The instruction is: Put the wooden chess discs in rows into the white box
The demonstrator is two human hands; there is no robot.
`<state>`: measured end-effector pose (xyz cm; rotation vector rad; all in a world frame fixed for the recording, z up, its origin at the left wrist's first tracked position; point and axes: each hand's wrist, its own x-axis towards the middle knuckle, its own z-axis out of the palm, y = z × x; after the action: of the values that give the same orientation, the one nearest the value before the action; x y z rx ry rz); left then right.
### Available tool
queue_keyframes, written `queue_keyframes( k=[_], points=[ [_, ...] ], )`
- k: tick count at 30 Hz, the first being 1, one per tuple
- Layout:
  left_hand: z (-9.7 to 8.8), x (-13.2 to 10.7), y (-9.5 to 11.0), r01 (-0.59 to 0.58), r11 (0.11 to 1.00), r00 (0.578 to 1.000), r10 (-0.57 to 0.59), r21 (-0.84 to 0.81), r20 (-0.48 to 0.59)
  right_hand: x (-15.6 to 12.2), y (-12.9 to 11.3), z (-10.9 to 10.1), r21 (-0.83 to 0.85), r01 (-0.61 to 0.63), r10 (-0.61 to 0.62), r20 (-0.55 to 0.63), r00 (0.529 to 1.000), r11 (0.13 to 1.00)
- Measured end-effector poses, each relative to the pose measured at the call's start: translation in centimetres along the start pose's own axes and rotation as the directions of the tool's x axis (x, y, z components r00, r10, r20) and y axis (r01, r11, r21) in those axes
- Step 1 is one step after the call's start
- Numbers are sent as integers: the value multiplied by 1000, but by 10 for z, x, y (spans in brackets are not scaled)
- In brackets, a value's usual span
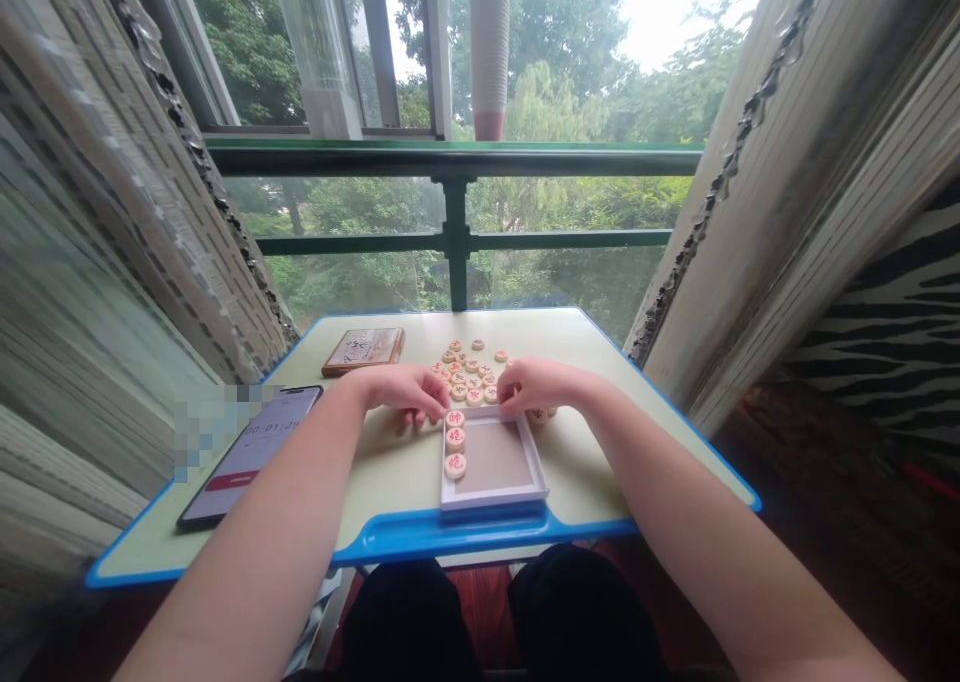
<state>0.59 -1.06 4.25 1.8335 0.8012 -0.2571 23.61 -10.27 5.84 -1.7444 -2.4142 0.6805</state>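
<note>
The left hand (409,390) is held with its fingers curled downward and together, just beside the upper left corner of a shallow white rectangular tray (491,500) with a grey-brown floor. The right hand (536,382) is held in a similar curled posture over the tray's far edge. Whether a piece is clamped in either hand cannot be determined, as the fingertips are partly hidden.

Three round cream-coloured wooden xiangqi pieces with red characters (454,439) are set in a single column along the tray's left wall, the uppermost being nearest the left hand. A loose cluster of matching wooden pieces (469,367) lies on the table beyond the tray, between the hands and against the right hand's fingers. Two further pieces (538,415) are located just beyond the tray's far right corner, below the right palm.

The tray rests near the front edge of a pale green table with a blue rim (442,534). A flat brown rectangular box with a printed lid (364,350) is placed at the far left of the table. A black smartphone (247,457) displaying a timer lies at the left, partly beneath the left forearm.
</note>
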Motion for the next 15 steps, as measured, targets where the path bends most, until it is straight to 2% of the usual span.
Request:
queue_keyframes(
  k=[4, 7, 10, 13, 15],
  points=[
    [1, 0, 1, -5, 1000, 1000, 5, 1, 1, -2, 1, -5, 51, -24, 25, -12, 1000, 998],
    [1, -1, 1, -4, 1000, 1000, 4, -4, 0, 1, 4, -4, 74, -15, 24, -123, 992, 997],
    [1, -2, 1, -3, 1000, 1000, 3, 1, -3, 8, 5, 4, 55, 93, -77, -252, 965, 994],
    [1, -1, 1, 0, 1000, 1000, 0, 14, -7, 14, 3, 13, -20, 213, -211, -256, 944, 977],
    [0, -1, 0, 0, 1000, 1000, 0, 14, -8, 15, 1, 16, -67, 230, -240, -246, 939, 971]
  ],
)
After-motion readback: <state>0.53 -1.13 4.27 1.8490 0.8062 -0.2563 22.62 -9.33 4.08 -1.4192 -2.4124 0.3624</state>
